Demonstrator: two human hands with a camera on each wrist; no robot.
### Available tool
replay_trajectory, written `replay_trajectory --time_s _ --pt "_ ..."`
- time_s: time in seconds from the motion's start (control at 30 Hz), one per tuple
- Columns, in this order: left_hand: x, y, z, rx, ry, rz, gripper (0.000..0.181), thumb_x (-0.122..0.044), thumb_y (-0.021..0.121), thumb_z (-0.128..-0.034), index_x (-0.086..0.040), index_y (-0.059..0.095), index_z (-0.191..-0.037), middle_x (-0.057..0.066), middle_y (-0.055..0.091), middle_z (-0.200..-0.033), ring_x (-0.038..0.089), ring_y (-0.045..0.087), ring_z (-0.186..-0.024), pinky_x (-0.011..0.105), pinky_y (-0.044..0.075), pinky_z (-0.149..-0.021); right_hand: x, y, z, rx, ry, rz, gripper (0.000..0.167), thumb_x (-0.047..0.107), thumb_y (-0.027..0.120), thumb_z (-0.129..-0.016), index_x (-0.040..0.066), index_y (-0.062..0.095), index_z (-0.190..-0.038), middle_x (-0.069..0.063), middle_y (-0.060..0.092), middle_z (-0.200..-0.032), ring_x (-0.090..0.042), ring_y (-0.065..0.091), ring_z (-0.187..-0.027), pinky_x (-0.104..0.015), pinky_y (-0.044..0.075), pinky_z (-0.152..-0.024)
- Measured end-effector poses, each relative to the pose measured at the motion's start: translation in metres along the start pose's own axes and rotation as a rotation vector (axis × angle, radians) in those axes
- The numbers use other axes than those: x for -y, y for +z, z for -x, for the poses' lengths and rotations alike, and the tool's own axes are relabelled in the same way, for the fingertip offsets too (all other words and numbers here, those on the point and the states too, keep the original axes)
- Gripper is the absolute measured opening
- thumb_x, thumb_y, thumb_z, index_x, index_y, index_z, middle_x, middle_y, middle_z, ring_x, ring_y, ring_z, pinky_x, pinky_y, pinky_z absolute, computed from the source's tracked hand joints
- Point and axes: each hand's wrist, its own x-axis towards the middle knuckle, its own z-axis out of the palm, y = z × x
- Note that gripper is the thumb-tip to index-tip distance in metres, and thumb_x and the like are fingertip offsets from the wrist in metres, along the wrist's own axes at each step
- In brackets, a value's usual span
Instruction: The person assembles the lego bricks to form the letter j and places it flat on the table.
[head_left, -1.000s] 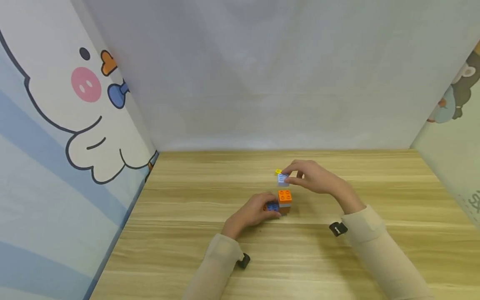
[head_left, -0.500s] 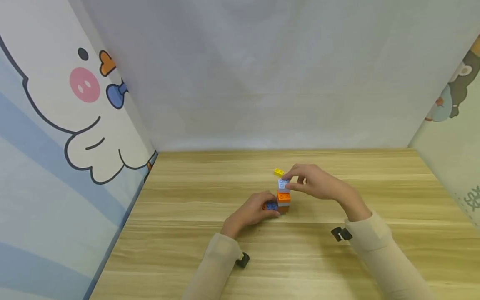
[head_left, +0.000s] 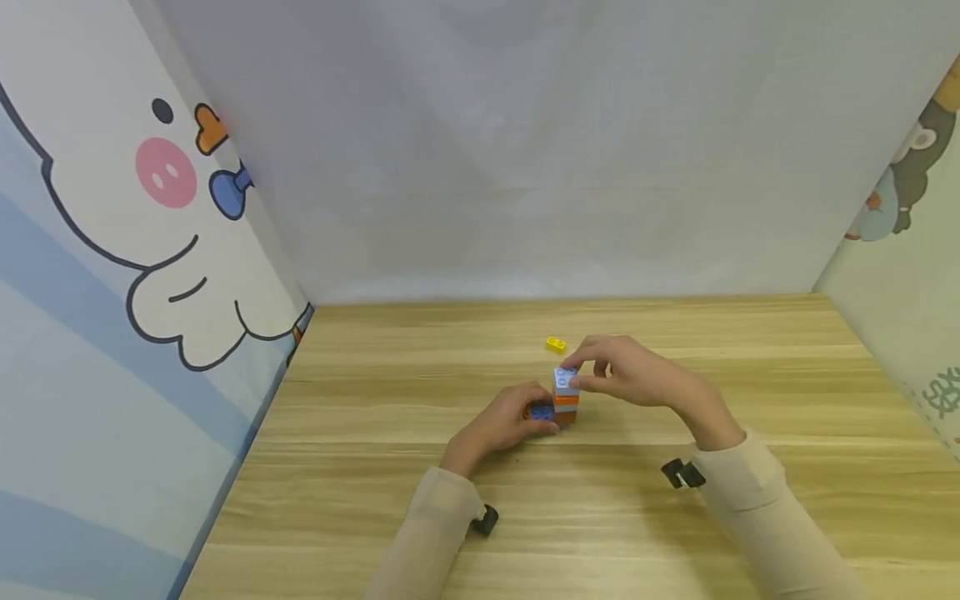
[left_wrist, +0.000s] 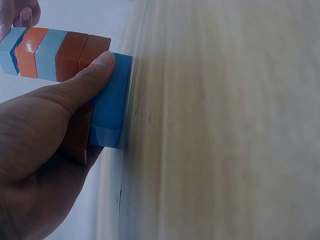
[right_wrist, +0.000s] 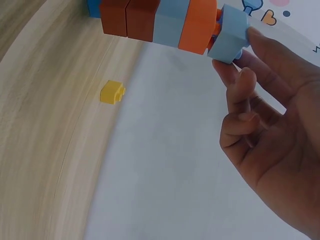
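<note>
A column of building bricks stands on the table: a blue base brick (left_wrist: 112, 100), brown bricks (left_wrist: 75, 56), a light blue one (left_wrist: 50, 48) and an orange brick (right_wrist: 198, 25). Between thumb and fingers, my right hand (head_left: 637, 371) pinches a light blue brick (right_wrist: 230, 34) at the top of the column; a narrow gap with orange studs shows under it, and it looks slightly tilted. My left hand (head_left: 501, 421) grips the low part of the build, its thumb against the brown and blue bricks. Blue studs (head_left: 542, 412) show between its thumb and fingers.
A small yellow brick (head_left: 556, 344) lies on the wooden table (head_left: 390, 367) behind the column. A pale curtain-like wall (head_left: 555, 167) rises at the table's back edge, and printed panels (head_left: 97, 333) stand at the sides.
The right hand has brought the light blue brick toward the person, from beside the yellow brick to over the orange brick. The left hand has stayed in place on the build.
</note>
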Motion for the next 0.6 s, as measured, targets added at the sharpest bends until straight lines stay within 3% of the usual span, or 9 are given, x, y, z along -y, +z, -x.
replay_trajectory --time_s 0.27,0.6 --pt "0.0004 0.0007 -0.0004 0.002 0.002 -0.004 0.031 -0.029 0.076 -0.0934 -0.011 0.069 -0.118 0.003 0.071 -0.115 0.01 0.062 -0.097 0.021 0.052 -0.085 0.0026 0.0015 0.0008 -0.01 -0.02 0.017 0.027 0.021 0.068 -0.099 0.007 0.073 -0.123 -0.007 0.071 -0.114 -0.004 0.054 -0.075 -0.022 0.047 -0.066" --pt "-0.001 0.0008 -0.0007 0.002 -0.005 0.0 0.03 -0.027 0.075 -0.0936 -0.012 0.069 -0.119 0.003 0.07 -0.113 0.01 0.06 -0.095 0.022 0.051 -0.084 0.0102 0.0074 0.0011 -0.027 0.017 0.089 0.028 0.024 0.067 -0.1 0.009 0.074 -0.122 -0.005 0.069 -0.112 -0.005 0.051 -0.073 -0.021 0.044 -0.065"
